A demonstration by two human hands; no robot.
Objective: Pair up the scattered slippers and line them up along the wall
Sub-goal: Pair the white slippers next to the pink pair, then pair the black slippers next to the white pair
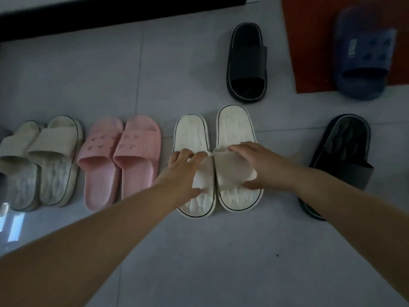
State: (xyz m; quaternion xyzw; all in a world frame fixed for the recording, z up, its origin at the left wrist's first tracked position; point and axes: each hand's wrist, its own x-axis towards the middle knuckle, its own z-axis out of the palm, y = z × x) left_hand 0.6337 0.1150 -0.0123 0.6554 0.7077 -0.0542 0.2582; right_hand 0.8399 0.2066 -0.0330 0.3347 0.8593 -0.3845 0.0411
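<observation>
Both hands grip the straps of the white pair. The left hand (183, 169) spans the strap of the left white slipper (192, 134), fingers curled over its far edge and thumb pressed at its near edge. The right hand (262, 165) does the same on the right white slipper (234, 125), fingertips hooked over the top of the strap and thumb tucked under the lower edge. The two slippers lie side by side on the grey tiled floor (199, 251), soles down and inner edges touching. The right one sits a little farther forward than the left, so the ends do not quite line up.

To their left is the pink pair (137, 151), touching each other and just beside the white pair. Left of that is a beige pair (55, 151), also touching. The three pairs form one row across the floor, well apart from the dark skirting board (110, 16) that runs along the top of the view.

Three slippers lie loose. One black slipper (247, 60) lies alone beyond the white pair, its open end pointing back towards the camera. A second black slipper (343, 151) lies to the right of the right forearm, tilted off the row's line and partly hidden by the arm. A blue slipper (363, 54) rests on a red mat (309, 41) in the top right corner — mostly on the mat, its front end hanging over onto the tiles.
</observation>
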